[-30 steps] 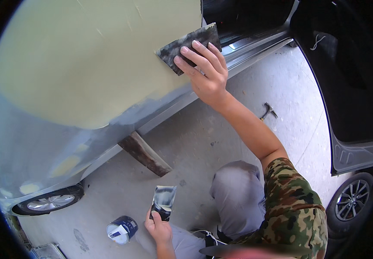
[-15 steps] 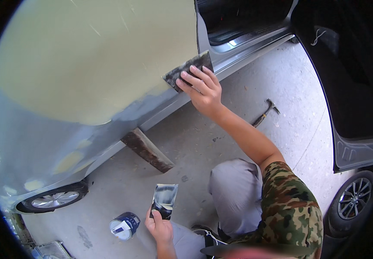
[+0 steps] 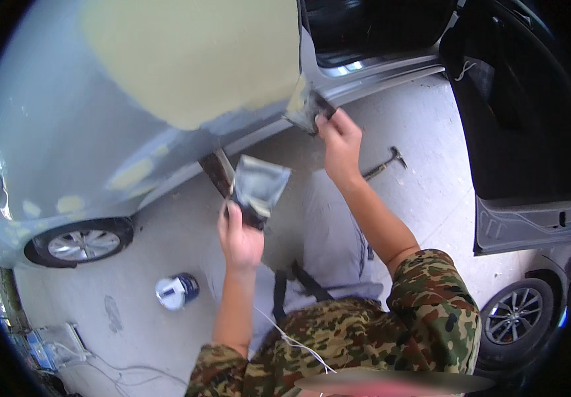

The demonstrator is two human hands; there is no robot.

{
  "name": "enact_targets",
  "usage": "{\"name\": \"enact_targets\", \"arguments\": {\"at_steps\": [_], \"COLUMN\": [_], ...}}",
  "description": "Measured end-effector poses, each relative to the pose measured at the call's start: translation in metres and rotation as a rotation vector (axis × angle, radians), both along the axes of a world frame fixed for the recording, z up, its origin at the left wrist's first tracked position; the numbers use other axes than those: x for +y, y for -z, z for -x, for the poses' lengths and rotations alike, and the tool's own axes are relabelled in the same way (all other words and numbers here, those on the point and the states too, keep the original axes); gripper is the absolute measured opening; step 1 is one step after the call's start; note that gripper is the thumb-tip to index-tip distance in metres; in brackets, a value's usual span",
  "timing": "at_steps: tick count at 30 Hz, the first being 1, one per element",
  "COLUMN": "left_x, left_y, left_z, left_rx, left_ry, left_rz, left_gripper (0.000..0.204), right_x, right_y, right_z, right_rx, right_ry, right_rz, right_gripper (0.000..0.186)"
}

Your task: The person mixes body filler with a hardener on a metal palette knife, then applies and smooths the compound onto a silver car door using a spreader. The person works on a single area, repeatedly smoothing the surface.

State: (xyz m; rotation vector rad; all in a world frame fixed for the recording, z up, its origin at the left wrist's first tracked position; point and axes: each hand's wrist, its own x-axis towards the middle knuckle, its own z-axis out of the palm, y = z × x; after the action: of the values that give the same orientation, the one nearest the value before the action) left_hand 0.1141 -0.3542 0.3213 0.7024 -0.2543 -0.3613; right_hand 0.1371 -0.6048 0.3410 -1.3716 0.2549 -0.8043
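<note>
My left hand point(image 3: 242, 243) grips the dark lower part of a putty spreader point(image 3: 262, 184), whose pale upper face is smeared with filler. Higher and to the right, my right hand point(image 3: 342, 147) pinches a second putty spreader point(image 3: 304, 109), dark with yellowish filler along its blade. This one is close to the sill, its face turned up; I cannot tell whether it touches the car. A wide patch of yellow filler point(image 3: 199, 63) covers the grey car panel point(image 3: 126, 126) beyond my hands. Both spreaders are slightly blurred.
An open car door point(image 3: 523, 126) stands at the right. A hammer point(image 3: 388, 163) lies on the floor point(image 3: 431, 145) by my right forearm. A dark board point(image 3: 216, 171) leans near the sill. Left are a tin point(image 3: 178, 291), a car wheel point(image 3: 83, 245) and cables point(image 3: 123, 368).
My right hand has drawn its spreader off the panel and tipped its face up. My left hand has risen with the other spreader. The view has shifted and my body is more upright.
</note>
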Motion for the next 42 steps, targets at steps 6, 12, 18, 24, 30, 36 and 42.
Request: {"name": "enact_targets", "arguments": {"at_steps": [6, 12, 18, 24, 30, 36, 42], "left_x": [-0.036, -0.046, -0.043, -0.031, -0.028, -0.018, -0.003], "left_y": [-0.027, -0.039, -0.037, -0.032, -0.024, -0.014, -0.009], "left_z": [-0.017, -0.023, -0.029, -0.026, -0.008, -0.004, -0.015], "left_rx": [-0.078, -0.063, -0.121, -0.125, -0.055, 0.003, 0.007], "left_ry": [0.098, 0.113, 0.112, 0.130, 0.108, 0.044, 0.024], "left_rz": [0.164, 0.220, 0.165, 0.255, 0.276, 0.276, 0.211], "left_gripper": [0.043, 0.040, 0.040, 0.042, 0.045, 0.045, 0.041], "right_x": [0.036, 0.046, 0.018, 0.006, 0.035, 0.082, 0.087], "right_y": [-0.089, -0.109, -0.104, -0.071, -0.079, -0.083, -0.074], "right_z": [0.050, 0.072, 0.090, 0.072, 0.051, 0.060, 0.063], "right_rx": [-0.356, -0.117, 0.103, 0.053, -0.396, -0.442, -0.252], "right_ry": [-0.292, -0.241, -0.330, -0.280, -0.349, -0.419, -0.344], "right_rz": [-0.511, -0.136, 0.575, -0.064, -0.530, -0.580, -0.202], "right_gripper": [0.019, 0.018, 0.032, 0.028, 0.026, 0.024, 0.010]}}
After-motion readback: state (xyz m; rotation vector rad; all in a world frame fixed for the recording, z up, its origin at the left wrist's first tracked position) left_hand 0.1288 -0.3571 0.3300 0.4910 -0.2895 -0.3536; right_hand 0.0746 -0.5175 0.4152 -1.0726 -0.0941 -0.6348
